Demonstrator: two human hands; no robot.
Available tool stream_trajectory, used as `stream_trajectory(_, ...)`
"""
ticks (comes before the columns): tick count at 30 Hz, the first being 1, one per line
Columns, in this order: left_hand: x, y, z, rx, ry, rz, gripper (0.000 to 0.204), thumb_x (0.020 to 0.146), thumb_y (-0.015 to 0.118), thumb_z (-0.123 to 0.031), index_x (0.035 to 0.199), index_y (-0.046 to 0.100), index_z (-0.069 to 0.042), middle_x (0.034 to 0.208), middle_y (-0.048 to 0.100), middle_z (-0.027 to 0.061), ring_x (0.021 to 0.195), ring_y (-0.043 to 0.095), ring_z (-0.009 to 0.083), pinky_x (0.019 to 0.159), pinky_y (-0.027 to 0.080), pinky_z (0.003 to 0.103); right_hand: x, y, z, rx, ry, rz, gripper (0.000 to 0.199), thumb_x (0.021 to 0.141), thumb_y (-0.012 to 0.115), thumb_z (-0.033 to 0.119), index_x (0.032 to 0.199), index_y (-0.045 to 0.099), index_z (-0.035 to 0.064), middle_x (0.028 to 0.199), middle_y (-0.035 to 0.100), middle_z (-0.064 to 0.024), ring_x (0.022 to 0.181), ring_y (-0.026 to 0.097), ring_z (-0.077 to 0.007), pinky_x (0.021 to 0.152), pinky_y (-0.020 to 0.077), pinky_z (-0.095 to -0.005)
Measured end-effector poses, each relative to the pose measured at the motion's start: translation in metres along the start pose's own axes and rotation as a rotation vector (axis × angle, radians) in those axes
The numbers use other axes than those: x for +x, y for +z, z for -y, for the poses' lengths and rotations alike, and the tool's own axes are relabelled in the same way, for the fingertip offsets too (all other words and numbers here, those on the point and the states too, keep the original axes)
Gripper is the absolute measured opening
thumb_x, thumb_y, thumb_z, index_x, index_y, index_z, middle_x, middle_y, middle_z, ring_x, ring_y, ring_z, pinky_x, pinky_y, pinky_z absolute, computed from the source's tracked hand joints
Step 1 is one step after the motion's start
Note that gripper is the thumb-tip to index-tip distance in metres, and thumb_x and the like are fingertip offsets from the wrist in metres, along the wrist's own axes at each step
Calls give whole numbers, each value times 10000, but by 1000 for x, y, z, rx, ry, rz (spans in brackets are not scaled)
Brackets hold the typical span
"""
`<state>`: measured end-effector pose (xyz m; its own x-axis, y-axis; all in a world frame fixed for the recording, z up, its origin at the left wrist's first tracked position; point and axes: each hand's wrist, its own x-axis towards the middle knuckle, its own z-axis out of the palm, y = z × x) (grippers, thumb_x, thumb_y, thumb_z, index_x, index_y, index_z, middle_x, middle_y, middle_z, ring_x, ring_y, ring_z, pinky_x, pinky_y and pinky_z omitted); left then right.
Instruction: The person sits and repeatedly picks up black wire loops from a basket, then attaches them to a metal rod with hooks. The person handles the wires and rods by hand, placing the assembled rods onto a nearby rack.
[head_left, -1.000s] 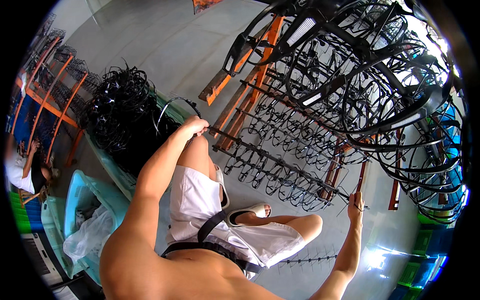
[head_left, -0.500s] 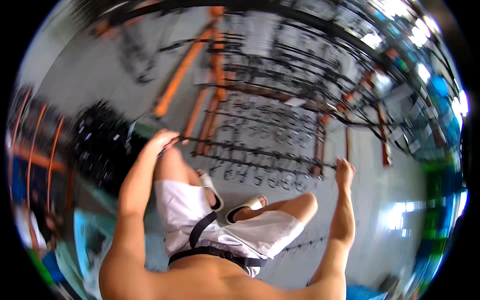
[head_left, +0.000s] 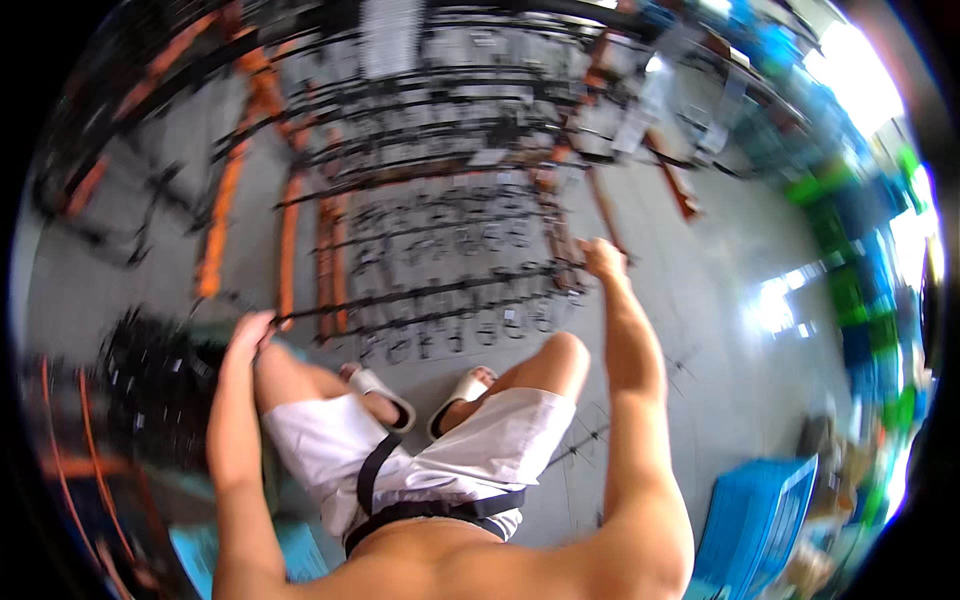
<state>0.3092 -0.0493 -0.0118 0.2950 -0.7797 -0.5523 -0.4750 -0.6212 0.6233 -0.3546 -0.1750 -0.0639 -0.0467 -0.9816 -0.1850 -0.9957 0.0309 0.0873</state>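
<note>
A long black bar (head_left: 430,292) with small hooked or ring-shaped pieces hanging along it stretches between my two hands. My left hand (head_left: 252,332) is closed around its left end, above my left knee. Further forward, my right hand (head_left: 603,258) is closed at the right end, so the bar slants up to the right in the picture. Just beyond stands a rack with orange posts (head_left: 215,225), crossed by several dark bars with similar small pieces on them. Motion blur hides the exact shape of these pieces.
Dark parts lie heaped (head_left: 150,375) left of my knee, near thin orange rods (head_left: 92,455). A light blue container (head_left: 205,555) is at lower left. To the lower right stands a blue crate (head_left: 755,520). Green and blue crates (head_left: 850,260) line the right side.
The view has swung, and the rack now appears further left. My right hand has moved up and left in the picture, my left hand left and down; the bar's slant has reversed.
</note>
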Motion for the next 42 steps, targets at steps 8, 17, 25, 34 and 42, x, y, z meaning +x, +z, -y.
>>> stream_trajectory(8, 32, 6, 40, 152, 57, -392, 232, 827, 564, -217, 792, 646, -3, 588, 581, 64, 461, 523, 159, 440, 402, 289, -19, -17, 2, 1009, 107, -104, 302, 908, 541, 279, 992, 613, -1, 835, 591, -75, 813, 553, -199, 778, 428, -302)
stream_trajectory(17, -46, 76, -67, -519, 340, 211, 345, 936, 515, -378, 957, 663, -68, 585, 460, -46, 480, 358, 26, 415, 266, 188, -101, 15, -23, 1024, 17, -255, 471, 888, 500, 78, 1345, 451, 182, 1299, 394, -90, 1191, 426, -256, 995, 369, -369)
stream_trajectory(25, -98, 107, 0, -244, 530, -14, 352, 959, 477, -303, 915, 652, -1, 808, 643, 76, 760, 591, 127, 704, 470, 261, -180, 40, -57, 1028, 592, -844, 360, 888, 491, 107, 1231, 456, 4, 1006, 522, -100, 885, 511, -187, 800, 440, -317)
stream_trajectory(34, -174, 112, -41, -1173, 457, 356, 418, 969, 419, -416, 1152, 541, -60, 1104, 558, 36, 916, 498, 119, 808, 415, 265, -288, -106, 302, 1525, -412, 237, 272, 927, 467, 107, 1171, 502, -9, 984, 550, -55, 880, 513, -137, 805, 426, -263)
stream_trajectory(42, -176, 73, -14, -1204, 578, 415, 420, 987, 357, -423, 960, 565, -60, 1079, 531, 61, 1026, 464, 149, 921, 349, 316, -271, -102, 350, 1730, -713, 712, 264, 949, 542, 228, 1048, 560, -16, 879, 527, -27, 774, 495, -110, 706, 432, -251)
